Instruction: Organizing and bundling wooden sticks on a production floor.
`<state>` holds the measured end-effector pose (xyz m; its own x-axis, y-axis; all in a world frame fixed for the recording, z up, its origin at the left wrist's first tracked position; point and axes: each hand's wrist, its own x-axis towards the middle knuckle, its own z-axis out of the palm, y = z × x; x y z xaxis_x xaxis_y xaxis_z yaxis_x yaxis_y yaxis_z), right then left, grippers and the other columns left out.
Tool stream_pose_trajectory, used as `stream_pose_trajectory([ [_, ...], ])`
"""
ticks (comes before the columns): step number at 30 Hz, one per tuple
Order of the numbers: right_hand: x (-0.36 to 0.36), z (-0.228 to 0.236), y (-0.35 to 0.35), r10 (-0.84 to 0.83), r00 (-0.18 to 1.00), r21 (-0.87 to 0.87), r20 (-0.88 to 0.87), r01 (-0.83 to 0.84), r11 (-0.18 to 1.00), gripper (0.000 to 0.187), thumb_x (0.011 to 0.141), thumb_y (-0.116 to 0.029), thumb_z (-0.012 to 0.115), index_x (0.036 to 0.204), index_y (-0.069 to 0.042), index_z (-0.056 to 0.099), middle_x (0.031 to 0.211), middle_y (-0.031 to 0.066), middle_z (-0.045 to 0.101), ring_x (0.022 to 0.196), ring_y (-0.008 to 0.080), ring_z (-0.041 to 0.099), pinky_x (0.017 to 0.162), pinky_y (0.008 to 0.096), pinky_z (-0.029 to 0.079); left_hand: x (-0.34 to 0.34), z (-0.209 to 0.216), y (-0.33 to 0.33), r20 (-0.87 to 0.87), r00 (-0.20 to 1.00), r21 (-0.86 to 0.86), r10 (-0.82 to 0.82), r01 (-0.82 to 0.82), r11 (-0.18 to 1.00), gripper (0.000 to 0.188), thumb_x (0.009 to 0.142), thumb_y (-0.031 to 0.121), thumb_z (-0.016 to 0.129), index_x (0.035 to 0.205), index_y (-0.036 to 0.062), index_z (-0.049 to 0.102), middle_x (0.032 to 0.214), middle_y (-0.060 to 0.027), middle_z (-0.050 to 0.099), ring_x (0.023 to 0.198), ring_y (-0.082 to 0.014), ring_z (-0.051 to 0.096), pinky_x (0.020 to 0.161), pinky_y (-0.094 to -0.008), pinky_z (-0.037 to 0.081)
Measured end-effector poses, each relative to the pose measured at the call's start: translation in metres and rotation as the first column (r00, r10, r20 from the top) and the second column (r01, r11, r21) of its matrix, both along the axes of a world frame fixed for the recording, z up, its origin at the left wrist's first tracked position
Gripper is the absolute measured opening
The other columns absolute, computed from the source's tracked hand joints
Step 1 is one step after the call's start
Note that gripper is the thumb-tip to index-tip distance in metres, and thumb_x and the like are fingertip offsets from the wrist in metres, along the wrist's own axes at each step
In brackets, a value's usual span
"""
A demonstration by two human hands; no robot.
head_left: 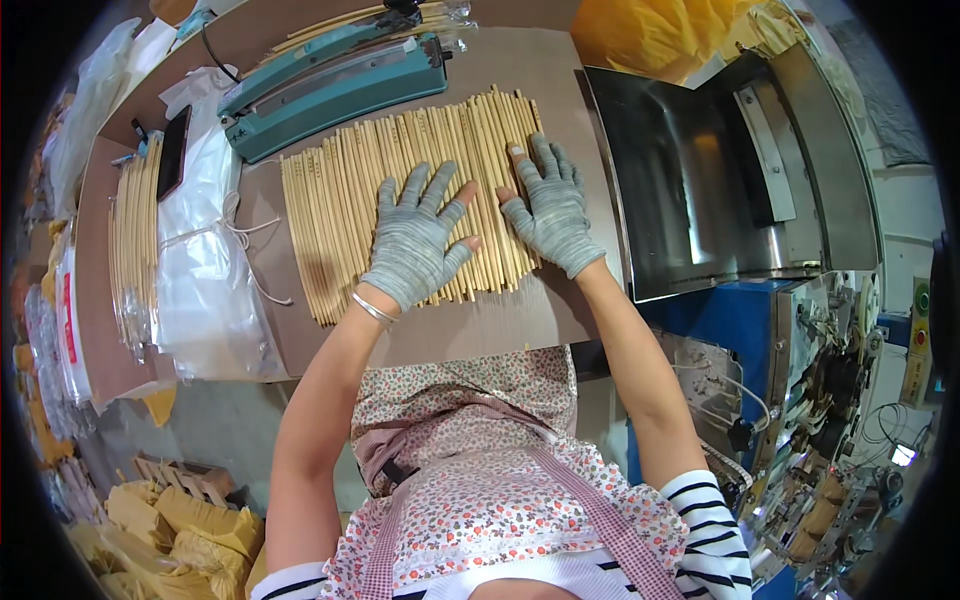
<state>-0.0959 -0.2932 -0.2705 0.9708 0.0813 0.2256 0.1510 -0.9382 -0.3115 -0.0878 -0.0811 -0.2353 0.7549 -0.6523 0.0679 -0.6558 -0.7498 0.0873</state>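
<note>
Over the middle of the row of sticks (325, 215): left hand (415, 240), palm down, fingers fanned, thumb out to the side, pressed flat on the wood, grasping nothing. At the right edge of the same row: right hand (552, 205), likewise released, fingers extended and thumb apart, touching the outermost sticks. On both, grey knit gloves (400, 262), with thumb and index tips bare. At the left wrist, a silvery bracelet (376, 306).

Beneath both: pale wooden sticks, laid side by side in one broad layer on the brown tabletop (455, 335), slightly uneven at the ends. Just beyond, a teal bar-shaped sealer (340, 105), set at a slant. To the left, clear plastic bags (210, 300) tied with white string (232, 232); on them, a dark flat slab (173, 150). Farther left, a second batch of sticks (132, 235). To the right, a dark metal tray (675, 180); at the far edge, yellow sheeting (660, 35). Nearest the body, a floral apron (490, 505).
</note>
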Motion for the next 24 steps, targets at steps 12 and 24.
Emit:
stream_pose_trajectory([
  [12,0.005,0.02,0.014,0.096,0.978,0.057,0.185,-0.108,0.993,0.056,0.089,-0.035,0.051,0.137,-0.007,0.042,0.142,0.0225,0.035,0.131,0.0418,0.031,0.108,0.047,0.025,0.003,0.003,-0.002,-0.015,1.0,0.071,0.008,-0.007,0.997,0.065,0.083,0.052,0.054,0.135,0.0133,0.048,0.146,-0.015,0.034,0.134,-0.0362,0.03,0.107,-0.0553,0.016],
  [24,0.02,0.009,0.005,0.164,0.984,0.12,0.065,-0.171,0.978,0.056,0.093,-0.048,0.04,0.138,-0.013,0.043,0.145,0.0181,0.035,0.132,0.038,0.034,0.107,0.051,0.027,0.016,-0.022,0.028,0.091,0.995,0.107,-0.034,0.024,0.994,0.063,0.09,0.053,0.042,0.14,0.0142,0.041,0.148,-0.0091,0.032,0.136,-0.0327,0.027,0.109,-0.0544,0.016],
])
